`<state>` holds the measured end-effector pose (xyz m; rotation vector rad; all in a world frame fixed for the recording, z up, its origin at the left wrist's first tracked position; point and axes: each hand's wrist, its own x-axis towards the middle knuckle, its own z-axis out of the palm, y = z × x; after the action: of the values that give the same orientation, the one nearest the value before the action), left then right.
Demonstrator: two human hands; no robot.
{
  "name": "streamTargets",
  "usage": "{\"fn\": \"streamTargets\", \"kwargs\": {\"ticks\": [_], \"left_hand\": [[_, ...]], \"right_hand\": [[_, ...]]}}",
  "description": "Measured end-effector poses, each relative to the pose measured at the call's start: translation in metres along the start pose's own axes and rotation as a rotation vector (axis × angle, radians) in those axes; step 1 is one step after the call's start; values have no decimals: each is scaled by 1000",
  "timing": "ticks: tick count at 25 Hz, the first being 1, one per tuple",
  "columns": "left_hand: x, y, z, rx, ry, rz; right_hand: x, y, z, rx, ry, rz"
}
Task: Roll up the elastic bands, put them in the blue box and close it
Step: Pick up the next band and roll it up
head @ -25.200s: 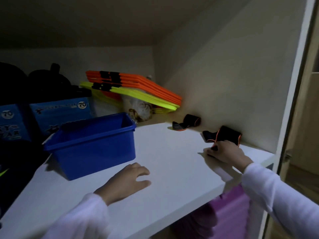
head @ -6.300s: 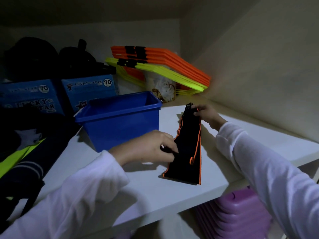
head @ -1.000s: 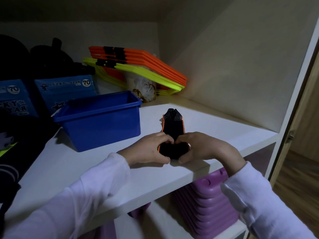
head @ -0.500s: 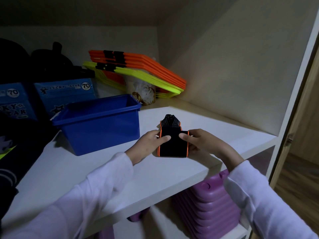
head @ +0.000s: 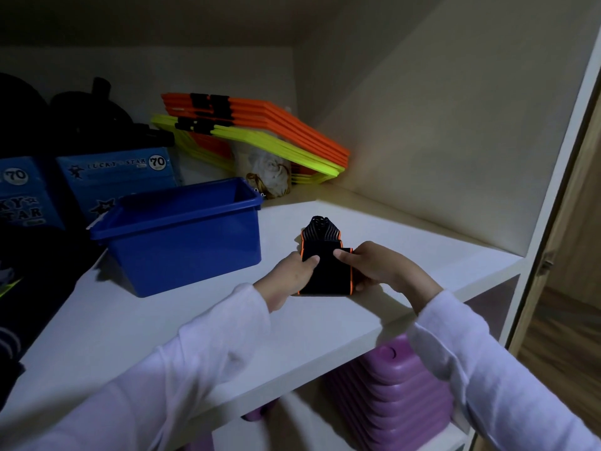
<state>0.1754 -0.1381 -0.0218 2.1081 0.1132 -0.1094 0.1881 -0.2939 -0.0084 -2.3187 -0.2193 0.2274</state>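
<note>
A black elastic band with orange edges (head: 327, 271) lies partly rolled on the white shelf (head: 162, 320), its free end with grey stripes pointing toward the back. My left hand (head: 292, 275) grips the roll from the left, thumb on top. From the right, my right hand (head: 374, 268) holds the same roll, thumb pressing on its top. The open blue box (head: 185, 236) stands on the shelf to the left of my hands, and I see no lid on it. Its inside is mostly hidden by the near wall.
Orange and yellow flat frames (head: 260, 135) lean stacked in the back corner, with a pale bag (head: 266, 170) in front of them. Blue cartons (head: 113, 177) and dark bags stand at the left. Purple plastic items (head: 396, 398) sit on the lower shelf. The cupboard side wall rises at the right.
Over the last second both hands kept rolling the band away from me, so the free end is shorter and the roll thicker. Much earlier the band lay at the right wall.
</note>
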Motion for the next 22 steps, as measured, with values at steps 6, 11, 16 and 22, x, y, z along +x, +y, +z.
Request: {"fn": "streamTargets", "kwargs": {"ticks": [6, 11, 16, 22], "left_hand": [[7, 2, 14, 54, 124, -134], [6, 2, 11, 11, 100, -164], [7, 3, 7, -55, 13, -138], [5, 3, 5, 10, 20, -147]], "right_hand": [[-7, -11, 2, -153, -18, -25], [-7, -16, -1, -213, -76, -36], [-5, -15, 0, -182, -80, -5], [-6, -21, 5, -198, -117, 24]]}}
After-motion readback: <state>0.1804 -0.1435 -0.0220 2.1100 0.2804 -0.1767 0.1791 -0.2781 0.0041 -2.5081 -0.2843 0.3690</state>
